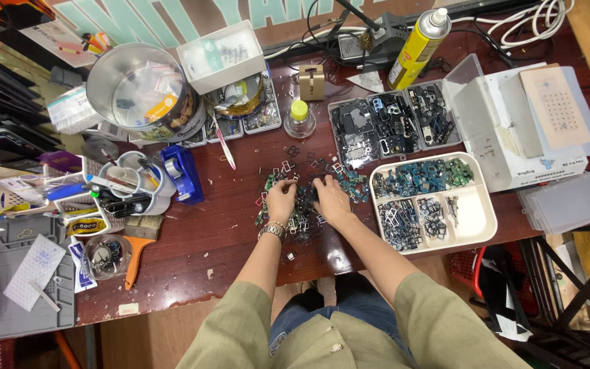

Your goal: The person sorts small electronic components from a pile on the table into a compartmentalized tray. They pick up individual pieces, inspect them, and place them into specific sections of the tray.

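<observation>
Small parts pile: head view; loose heap of dark metal frames and green-blue bits, spread on the dark red table just ahead of the body, between the blue tape holder and the white tray.
Left hand: palm down on the near-left part of the heap, fingers curled into the pieces; wrist with a metal bracelet; whether anything is pinched, cannot tell.
Right hand: palm down on the middle of the heap, fingertips bent and buried among the bits; grip on any single piece not visible.
Direction: heap directly under both hands and fanning away forward and to the left; no clear long axis, roughly round scatter.
Nearer hand: right closer to the white tray, which sits just beside it to the right; left closer to the tape holder side.
White tray: three compartments, green pieces in the far one, dark frames in the two near ones.
Beyond: clear box of dark parts, yellow spray can, small bottle with yellow cap.
</observation>
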